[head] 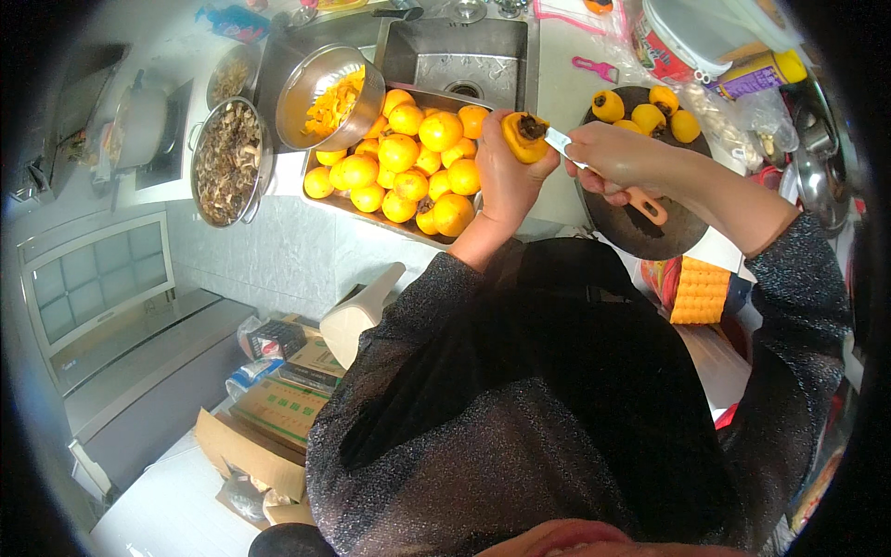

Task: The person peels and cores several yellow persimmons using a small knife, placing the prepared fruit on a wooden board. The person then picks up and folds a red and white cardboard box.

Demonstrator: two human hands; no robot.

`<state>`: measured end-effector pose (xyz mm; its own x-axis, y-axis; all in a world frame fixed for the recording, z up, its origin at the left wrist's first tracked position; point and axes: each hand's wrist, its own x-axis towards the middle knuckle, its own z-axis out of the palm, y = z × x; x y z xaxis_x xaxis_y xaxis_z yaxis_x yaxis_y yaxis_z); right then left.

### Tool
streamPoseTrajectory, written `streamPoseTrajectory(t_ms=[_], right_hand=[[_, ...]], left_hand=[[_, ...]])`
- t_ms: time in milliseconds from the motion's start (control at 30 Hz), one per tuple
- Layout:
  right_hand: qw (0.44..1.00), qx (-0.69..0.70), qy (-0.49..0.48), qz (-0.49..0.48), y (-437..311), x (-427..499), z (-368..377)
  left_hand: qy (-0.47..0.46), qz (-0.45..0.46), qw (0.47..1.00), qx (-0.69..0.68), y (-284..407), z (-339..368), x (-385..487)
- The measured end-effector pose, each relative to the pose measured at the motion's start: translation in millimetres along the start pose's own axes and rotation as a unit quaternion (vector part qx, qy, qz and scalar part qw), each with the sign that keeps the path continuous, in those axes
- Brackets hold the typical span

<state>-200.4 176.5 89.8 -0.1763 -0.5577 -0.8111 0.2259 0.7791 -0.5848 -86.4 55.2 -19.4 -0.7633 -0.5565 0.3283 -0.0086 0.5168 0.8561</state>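
My left hand [508, 174] holds up an orange persimmon [523, 143], its dark calyx facing up, above the right edge of a metal tray [445, 241] heaped with persimmons [398, 153]. In my right hand [612, 163] is a small knife with an orange handle [647, 206]; its blade [557, 141] meets the fruit beside the calyx. Under my right forearm lies a round dark board [626, 233] with several persimmons [685, 127] at its far side. A steel colander [296, 104] containing orange peelings [334, 104] rests at the tray's far left corner.
Beyond the tray is a steel sink [473, 59]. A pink peeler [596, 68] lies on the counter right of it. At the left stands a metal pan of mushrooms [228, 163]. A white bucket [686, 42] and a yellow-and-purple container [759, 76] stand at the far right.
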Motion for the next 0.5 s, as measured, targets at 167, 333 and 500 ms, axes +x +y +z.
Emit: streamPoseTrajectory(t_ms=[167,333,500], right_hand=[[0.998,0.067,-0.002,-0.01,4,21,4],[0.993,0.119,-0.01,-0.026,1,43,6],[0.977,0.206,-0.032,-0.044,-2,58,4]], left_hand=[[-0.002,-0.037,0.999,0.017,-17,3,3],[0.023,-0.008,0.997,0.075,-32,0,13],[0.032,0.005,0.994,0.102,-43,-3,23]])
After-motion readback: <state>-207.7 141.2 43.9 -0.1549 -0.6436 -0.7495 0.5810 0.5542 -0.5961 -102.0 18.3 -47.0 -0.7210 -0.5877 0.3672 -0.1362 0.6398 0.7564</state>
